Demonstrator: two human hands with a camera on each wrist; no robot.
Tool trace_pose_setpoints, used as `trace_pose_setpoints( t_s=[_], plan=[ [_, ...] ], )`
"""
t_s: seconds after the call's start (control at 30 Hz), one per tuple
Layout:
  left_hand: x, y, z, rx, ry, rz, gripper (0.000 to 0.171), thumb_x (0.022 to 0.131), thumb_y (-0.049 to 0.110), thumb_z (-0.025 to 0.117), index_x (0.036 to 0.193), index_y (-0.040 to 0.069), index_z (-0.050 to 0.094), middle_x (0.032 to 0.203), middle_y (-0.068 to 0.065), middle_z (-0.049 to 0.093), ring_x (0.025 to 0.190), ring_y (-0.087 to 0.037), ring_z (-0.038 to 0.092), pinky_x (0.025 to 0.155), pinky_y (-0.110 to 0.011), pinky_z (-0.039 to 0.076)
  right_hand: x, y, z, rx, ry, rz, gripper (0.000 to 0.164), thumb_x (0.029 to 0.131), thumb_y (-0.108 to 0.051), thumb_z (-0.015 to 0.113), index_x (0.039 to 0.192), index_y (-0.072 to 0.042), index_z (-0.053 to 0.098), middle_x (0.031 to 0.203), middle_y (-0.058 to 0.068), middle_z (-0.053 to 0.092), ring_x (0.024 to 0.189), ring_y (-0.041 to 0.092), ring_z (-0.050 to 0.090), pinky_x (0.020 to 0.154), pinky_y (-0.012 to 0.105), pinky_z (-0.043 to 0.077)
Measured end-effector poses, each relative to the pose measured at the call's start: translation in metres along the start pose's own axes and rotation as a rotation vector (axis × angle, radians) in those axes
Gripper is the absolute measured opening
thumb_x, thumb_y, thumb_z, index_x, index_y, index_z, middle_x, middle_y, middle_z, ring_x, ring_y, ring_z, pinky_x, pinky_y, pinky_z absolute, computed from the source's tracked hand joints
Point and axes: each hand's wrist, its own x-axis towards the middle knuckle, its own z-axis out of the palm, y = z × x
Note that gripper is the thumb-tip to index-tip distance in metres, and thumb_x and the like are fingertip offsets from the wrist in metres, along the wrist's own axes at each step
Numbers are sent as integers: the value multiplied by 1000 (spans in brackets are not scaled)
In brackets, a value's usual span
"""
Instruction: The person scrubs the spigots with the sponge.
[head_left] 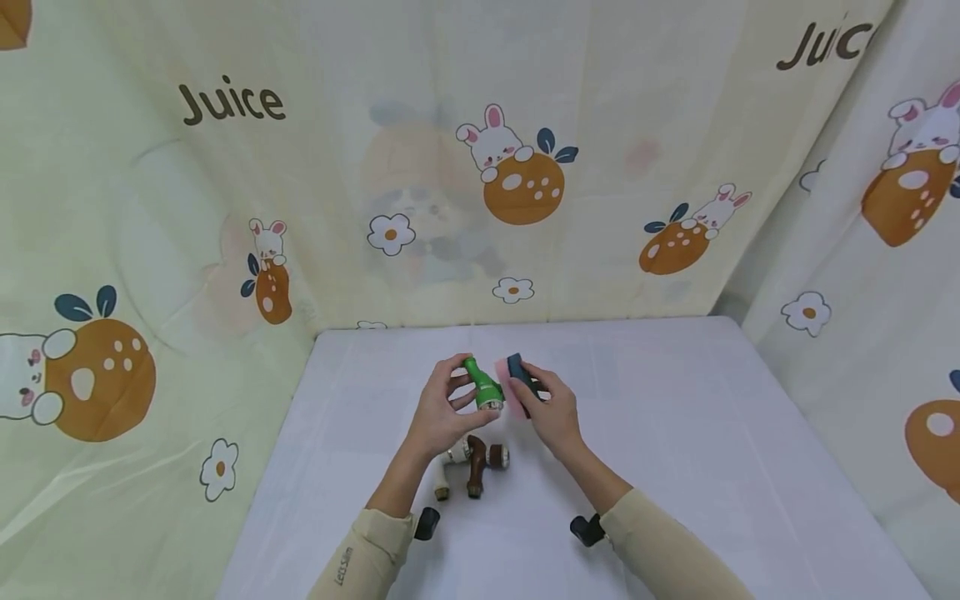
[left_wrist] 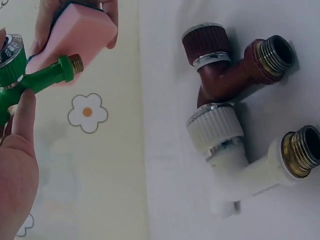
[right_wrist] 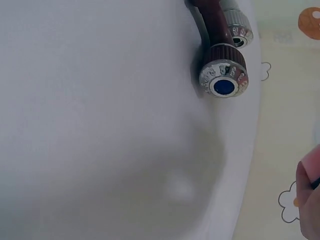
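Observation:
In the head view my left hand [head_left: 438, 419] holds a green angle valve [head_left: 483, 387] up over the table. It has a ribbed knob with a silvery end, and the left wrist view shows the valve's brass-threaded outlet [left_wrist: 76, 63]. My right hand [head_left: 557, 414] grips a sponge [head_left: 511, 395], pink with a dark scouring layer, between thumb and fingers. The pink face is turned toward the valve, close beside it. Only a bit of the right hand [right_wrist: 311, 212] and sponge enters the right wrist view's edge.
Below the hands, a brown angle valve [left_wrist: 220, 82] and a white angle valve [left_wrist: 250, 177] lie side by side on the white table [head_left: 675, 467]. Dark wrist cameras sit by both sleeves. A curtain [head_left: 600, 258] printed with rabbits and oranges hangs behind and at the sides.

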Motion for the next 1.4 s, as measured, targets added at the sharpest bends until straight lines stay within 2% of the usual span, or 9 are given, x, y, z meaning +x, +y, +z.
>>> trace_pose_setpoints(
  t_s=[0.13, 0.27, 0.43, 0.57, 0.63, 0.87, 1.03, 1.13, 1.4],
  plan=[
    [0, -7, -2, -47, 52, -34, 95, 78, 9, 92, 155, 24, 38, 147, -8, 46, 134, -30, 59, 102, -34, 56, -6, 0, 1, 42, 26, -12, 53, 96, -48, 72, 141, -21, 63, 131, 5, 66, 114, 21, 60, 81, 23, 56],
    [0, -10, -6, -129, 91, -49, 98, 81, 6, 88, 161, 24, 32, 150, -12, 42, 133, -32, 59, 101, -34, 57, -13, -6, 5, 44, 43, -143, 48, 98, -32, 73, 142, -16, 61, 129, 6, 67, 108, 22, 62, 84, 27, 54],
    [-1, -11, -9, -229, 64, -81, 89, 85, 1, 83, 158, 19, 35, 155, -14, 37, 132, -34, 60, 95, -33, 60, -21, -15, 10, 1, 20, -327, 47, 96, -12, 73, 142, -10, 60, 130, 12, 66, 106, 27, 63, 85, 32, 54],
    [-3, -11, -11, -280, 45, -108, 87, 85, 3, 83, 157, 18, 37, 158, -12, 35, 129, -37, 63, 94, -32, 60, -25, -23, 14, 11, 14, -415, 47, 93, -2, 71, 139, -1, 60, 127, 20, 65, 107, 34, 63, 88, 38, 55],
    [-3, -12, -11, -294, 49, -107, 86, 86, 5, 84, 157, 17, 37, 160, -12, 34, 130, -36, 62, 95, -31, 60, -26, -28, 15, 24, 17, -439, 46, 93, -1, 71, 137, -1, 61, 126, 19, 66, 107, 33, 62, 88, 40, 55],
    [2, -19, -13, -351, 116, -111, 77, 89, 7, 79, 155, 17, 42, 155, -15, 38, 129, -24, 64, 98, -28, 58, -27, -22, 19, 2, -1, -515, 51, 93, -12, 74, 142, -12, 60, 133, 9, 65, 114, 20, 62, 92, 26, 55],
    [6, -21, -17, -420, 170, -121, 67, 90, 0, 76, 150, 12, 49, 149, -14, 43, 119, -15, 69, 98, -25, 57, -27, -27, 23, -75, -24, -539, 56, 93, -14, 76, 146, -12, 58, 139, 9, 60, 124, 24, 61, 97, 35, 60],
    [5, -19, -18, -437, 185, -118, 68, 88, -3, 75, 150, 11, 49, 148, -13, 44, 119, -16, 68, 96, -26, 59, -26, -32, 25, -120, -29, -527, 54, 95, -16, 76, 146, -11, 59, 139, 11, 59, 124, 27, 61, 94, 44, 61],
    [3, -19, -24, -414, 170, -115, 78, 84, 2, 83, 153, 16, 48, 153, -15, 39, 125, -22, 65, 94, -28, 60, -24, -40, 26, -220, -56, -383, 49, 99, -31, 72, 143, -11, 63, 136, 12, 61, 121, 29, 61, 92, 49, 61]
  ],
)
